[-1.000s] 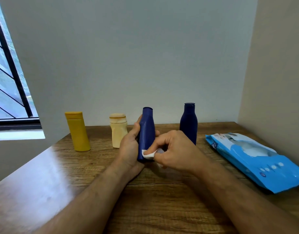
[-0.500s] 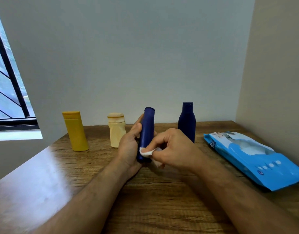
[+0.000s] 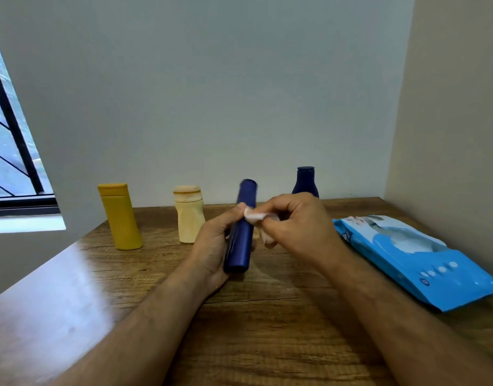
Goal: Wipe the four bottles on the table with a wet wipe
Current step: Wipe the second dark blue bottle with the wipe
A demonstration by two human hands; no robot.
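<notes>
My left hand (image 3: 212,246) grips a slim dark blue bottle (image 3: 241,240), which leans slightly with its top to the right and its base near the table. My right hand (image 3: 298,224) pinches a white wet wipe (image 3: 255,217) against the bottle's middle. Behind my right hand stands a second dark blue bottle (image 3: 305,181), its lower part hidden. A mustard yellow bottle (image 3: 120,215) and a cream bottle (image 3: 188,215) stand upright to the left near the wall.
A blue wet wipe pack (image 3: 415,254) lies on the right side of the wooden table (image 3: 267,330), close to the beige side wall. A window (image 3: 8,151) with black bars is at the far left.
My right hand has slid the wipe up from the bottle's lower part to its middle. The held bottle is raised and tilted a little more.
</notes>
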